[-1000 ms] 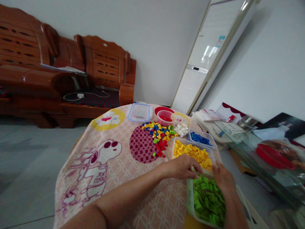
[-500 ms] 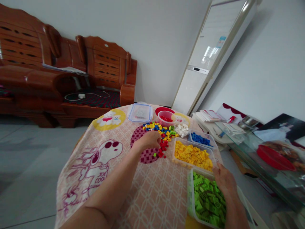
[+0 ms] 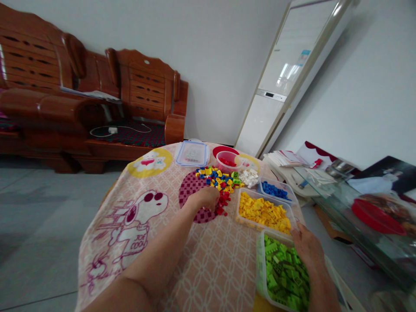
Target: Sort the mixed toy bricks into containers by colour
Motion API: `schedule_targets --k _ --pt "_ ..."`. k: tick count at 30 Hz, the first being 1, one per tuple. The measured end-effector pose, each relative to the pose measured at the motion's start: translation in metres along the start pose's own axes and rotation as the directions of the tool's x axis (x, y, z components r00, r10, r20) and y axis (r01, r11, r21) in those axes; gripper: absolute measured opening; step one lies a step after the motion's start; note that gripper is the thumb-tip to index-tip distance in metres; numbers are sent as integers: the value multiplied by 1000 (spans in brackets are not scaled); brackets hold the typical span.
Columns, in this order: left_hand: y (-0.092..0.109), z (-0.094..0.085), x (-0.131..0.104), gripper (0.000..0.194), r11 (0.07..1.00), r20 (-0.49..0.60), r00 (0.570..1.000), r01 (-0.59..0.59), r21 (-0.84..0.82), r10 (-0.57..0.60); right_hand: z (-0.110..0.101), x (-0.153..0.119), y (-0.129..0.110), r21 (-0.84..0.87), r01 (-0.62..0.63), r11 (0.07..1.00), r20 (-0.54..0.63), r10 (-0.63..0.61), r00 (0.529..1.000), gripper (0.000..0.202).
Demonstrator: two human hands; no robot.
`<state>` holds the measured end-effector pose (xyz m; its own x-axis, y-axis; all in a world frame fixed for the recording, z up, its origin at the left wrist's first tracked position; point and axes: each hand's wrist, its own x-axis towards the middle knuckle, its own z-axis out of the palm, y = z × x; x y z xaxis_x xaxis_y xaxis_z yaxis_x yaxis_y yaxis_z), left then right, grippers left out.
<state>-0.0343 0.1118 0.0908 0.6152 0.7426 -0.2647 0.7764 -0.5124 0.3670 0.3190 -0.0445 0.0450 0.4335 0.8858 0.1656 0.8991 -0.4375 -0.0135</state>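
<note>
Beside the outermost red bricks [image 3: 221,211], left hand [image 3: 208,198], roomy tablecloth [image 3: 214,255] alongside

Beside the fingers of the left hand [image 3: 207,199] lie red bricks [image 3: 224,198], with a mixed heap [image 3: 219,175] of yellow, blue, red and green just beyond them, and under that hand the pinkish-beige tablecloth [image 3: 214,268] carries a maroon-and-pink checked circle [image 3: 188,187] amid a pale lattice of interlaced rings. Nearest the right hand [image 3: 305,243] are yellow bricks [image 3: 264,212] and bright green bricks [image 3: 286,271], with blue bricks [image 3: 274,190] and white bricks [image 3: 249,177] farther beyond it. Left of the left hand, a white dog print [image 3: 136,229] is outlined in purple.
</note>
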Motion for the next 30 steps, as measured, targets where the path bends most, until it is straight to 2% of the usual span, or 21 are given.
schedule_targets --k 5,12,16,19,22,24,26,30 --pt "-4 2 3 17 999 -20 999 -31 -18 30 0 -1 -1 0 -7 1000 -4 7 1000 50" --pt "-19 4 7 9 997 -176 983 -55 -52 45 3 1 2 -8 -1 1000 3 1 1000 49" --pt "-12 -3 4 13 995 -277 957 -96 -26 85 4 1 3 -12 2 1000 -2 -2 1000 50" --pt "8 -6 3 13 981 -342 930 -173 -86 134 4 1 3 -11 3 1000 -3 -3 1000 49" --pt "41 0 4 14 937 -386 894 -308 -162 227 3 1 2 0 -4 1000 11 4 1000 49" --pt "66 9 3 14 890 -396 859 -419 -179 324 3 1 2 7 -1 1000 5 1 1000 49" --pt "91 22 0 13 817 -381 798 -554 -158 467 3 0 1 11 -1 1000 -3 1 1000 49" --pt "125 51 -10 21 716 -271 722 -684 -139 637 2 0 0 -1 -17 1000 7 17 1000 50"
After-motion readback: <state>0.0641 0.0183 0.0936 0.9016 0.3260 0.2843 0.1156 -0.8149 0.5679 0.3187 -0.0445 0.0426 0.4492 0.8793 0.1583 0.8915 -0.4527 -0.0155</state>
